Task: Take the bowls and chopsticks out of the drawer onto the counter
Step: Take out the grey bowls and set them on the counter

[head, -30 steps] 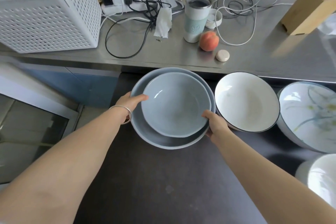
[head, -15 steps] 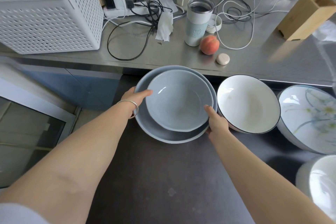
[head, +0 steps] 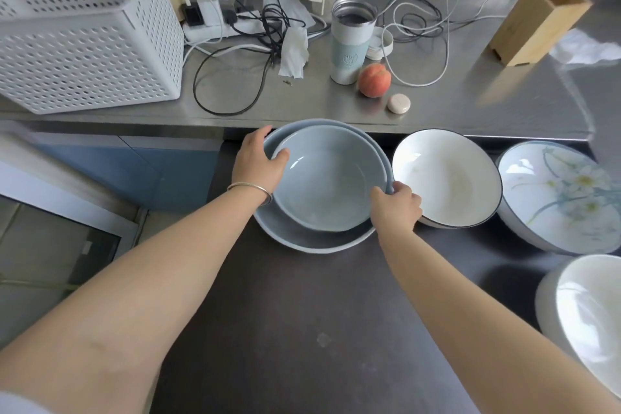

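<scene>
Two grey-blue bowls are nested, the smaller one (head: 331,178) inside the larger one (head: 302,240). They are over the dark drawer floor (head: 302,329), just below the steel counter (head: 437,104) edge. My left hand (head: 258,161) grips their left rims, thumb inside the smaller bowl. My right hand (head: 396,207) grips the right rims. To the right lean a white bowl with a dark rim (head: 447,178), a flower-painted bowl (head: 561,198) and a white bowl (head: 584,306) at the frame edge. No chopsticks are visible.
On the counter stand a white perforated basket (head: 84,33), a tangle of cables and a power strip (head: 235,20), a tumbler (head: 351,40), a peach (head: 373,80), a small round case (head: 399,103) and a wooden holder (head: 537,23).
Both hands have carried the nested grey-blue bowls up and away from me toward the counter edge. The left hand has shifted further round the rim.
</scene>
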